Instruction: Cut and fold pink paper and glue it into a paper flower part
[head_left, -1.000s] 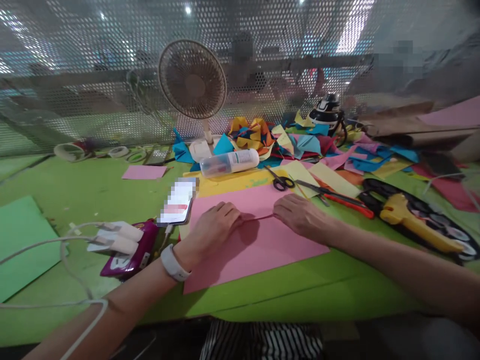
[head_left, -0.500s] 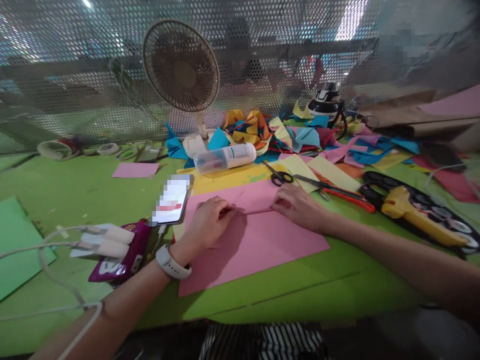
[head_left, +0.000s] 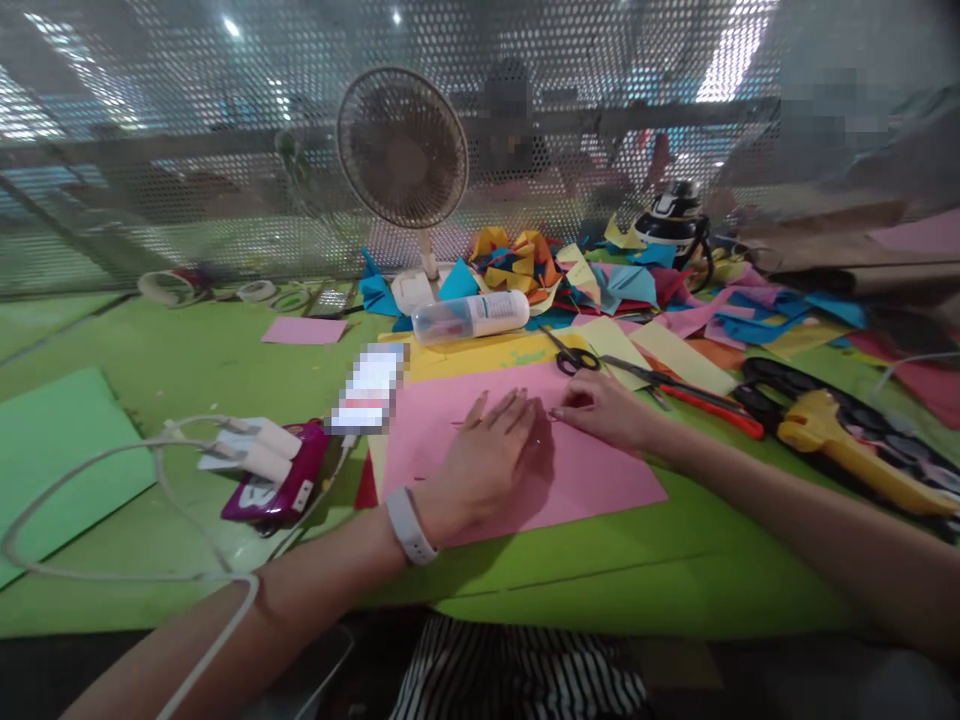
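A sheet of pink paper lies on the green table, with small dark pink marks or slits near its left side. My left hand rests flat on the sheet, fingers stretched out and pointing away from me. Just to its right, my right hand is closed in a pinch at the paper's surface, on what looks like a thin raised edge of it. The fingertips partly hide that spot. Black-handled scissors lie just beyond my right hand, beside a red utility knife.
A phone and a purple power block with white plugs and cables sit left. Behind are a clear bottle, a fan and heaped coloured paper. A yellow tool lies right, green paper far left.
My left hand has gone from pinching a folded ridge of the pink paper to lying flat on it, closer to my right hand. The view has shifted slightly left.
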